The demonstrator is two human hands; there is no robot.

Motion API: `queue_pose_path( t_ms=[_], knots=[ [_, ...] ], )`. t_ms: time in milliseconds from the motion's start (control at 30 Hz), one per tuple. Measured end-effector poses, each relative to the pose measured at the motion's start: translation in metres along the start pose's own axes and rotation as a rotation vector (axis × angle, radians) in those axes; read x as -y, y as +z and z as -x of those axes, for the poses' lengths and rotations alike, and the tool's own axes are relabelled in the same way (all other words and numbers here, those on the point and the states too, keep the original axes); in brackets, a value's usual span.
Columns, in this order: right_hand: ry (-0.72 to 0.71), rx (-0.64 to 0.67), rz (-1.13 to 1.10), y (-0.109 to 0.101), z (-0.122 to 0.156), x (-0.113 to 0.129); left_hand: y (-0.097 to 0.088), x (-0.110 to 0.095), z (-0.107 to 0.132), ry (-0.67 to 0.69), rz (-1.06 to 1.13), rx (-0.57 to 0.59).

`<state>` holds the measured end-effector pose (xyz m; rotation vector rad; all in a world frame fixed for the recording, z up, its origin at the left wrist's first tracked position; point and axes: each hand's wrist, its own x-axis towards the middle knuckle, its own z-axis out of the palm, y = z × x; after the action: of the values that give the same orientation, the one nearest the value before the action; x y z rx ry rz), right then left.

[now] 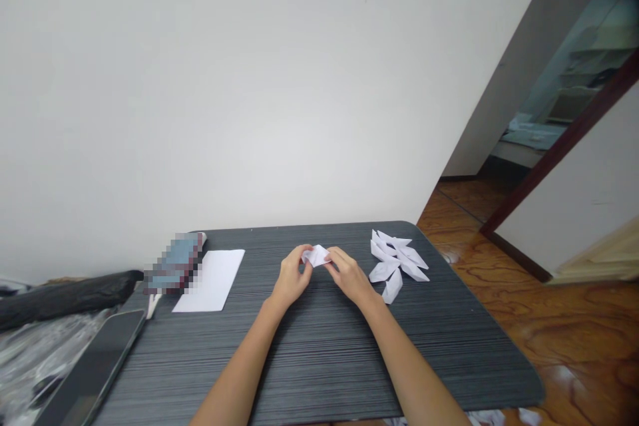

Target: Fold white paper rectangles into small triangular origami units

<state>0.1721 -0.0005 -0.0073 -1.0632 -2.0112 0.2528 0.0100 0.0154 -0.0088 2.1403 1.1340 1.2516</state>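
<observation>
White folded paper (316,254) in fingertip pinch of left hand (293,276) and right hand (348,274), forearms (248,359) outstretched.

Worn on the head. Facing forward and slightly down from the near side of the dark tabletop (324,359), toward the white wall (279,93). Placed above and behind left hand (292,277) and right hand (349,273); wide enough to take in wooden floor (589,339) at right.

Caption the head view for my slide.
Left hand and right hand holding folded paper above a dark table, folded white pieces nearby.
</observation>
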Motion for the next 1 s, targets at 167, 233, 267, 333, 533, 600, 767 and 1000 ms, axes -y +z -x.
queue_pose_path(
  t_ms=[167,233,267,333,533,600,767,1000],
  knots=[
    [-0.012,-0.017,-0.037,-0.001,-0.001,-0.001,-0.004,-0.006,-0.001,0.108,-0.092,0.048],
    [-0.027,-0.023,-0.050,-0.002,0.000,-0.002,-0.006,-0.007,-0.001,0.147,-0.103,0.059],
    [-0.032,-0.023,-0.056,-0.002,0.000,-0.003,-0.007,-0.008,-0.001,0.161,-0.105,0.062],
    [-0.037,-0.014,-0.065,-0.002,0.000,-0.004,-0.008,-0.008,-0.002,0.176,-0.107,0.071],
    [-0.034,-0.015,-0.142,0.000,-0.002,0.001,-0.009,-0.010,0.000,0.174,-0.112,0.092],
    [-0.021,-0.034,-0.173,0.000,-0.003,0.002,-0.008,-0.011,0.000,0.164,-0.112,0.092],
    [-0.009,-0.003,-0.206,-0.003,-0.004,0.004,-0.006,-0.009,0.001,0.141,-0.118,0.076],
    [-0.008,0.088,-0.228,-0.012,-0.004,0.005,-0.014,-0.002,-0.001,0.150,-0.017,0.110]
  ],
)
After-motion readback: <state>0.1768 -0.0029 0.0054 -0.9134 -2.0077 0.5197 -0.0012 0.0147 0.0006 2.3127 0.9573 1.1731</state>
